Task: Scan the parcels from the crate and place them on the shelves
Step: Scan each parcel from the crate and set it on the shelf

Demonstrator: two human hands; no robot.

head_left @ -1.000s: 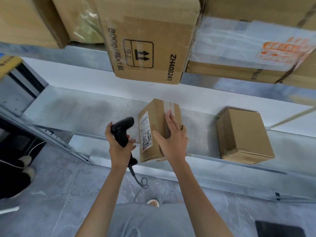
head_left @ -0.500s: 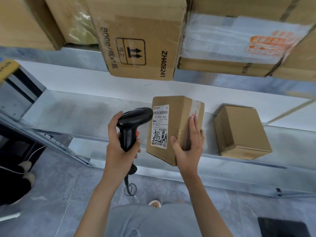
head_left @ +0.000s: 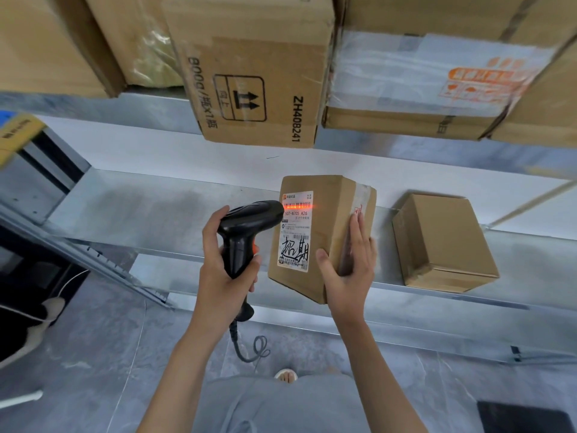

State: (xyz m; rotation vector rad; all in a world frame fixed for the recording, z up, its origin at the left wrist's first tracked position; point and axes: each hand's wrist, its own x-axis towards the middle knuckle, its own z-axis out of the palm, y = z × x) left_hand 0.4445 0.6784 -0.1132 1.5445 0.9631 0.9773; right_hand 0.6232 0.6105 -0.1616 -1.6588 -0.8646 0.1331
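I hold small cardboard parcel (head_left: 324, 235) in R hand (head_left: 349, 273), thumb on label face, fingers flat along taped side; parcel tilted over middle shelf (head_left: 162, 210) edge. L hand (head_left: 224, 276) wrapped round barcode scanner (head_left: 246, 226) grip. Box rigid, prob. light since one hand carries it; best held across opposite faces, clear of shipping label (head_left: 295, 229). Vs 0.5 s ago: red scan line now on barcode, scanner closer to label.
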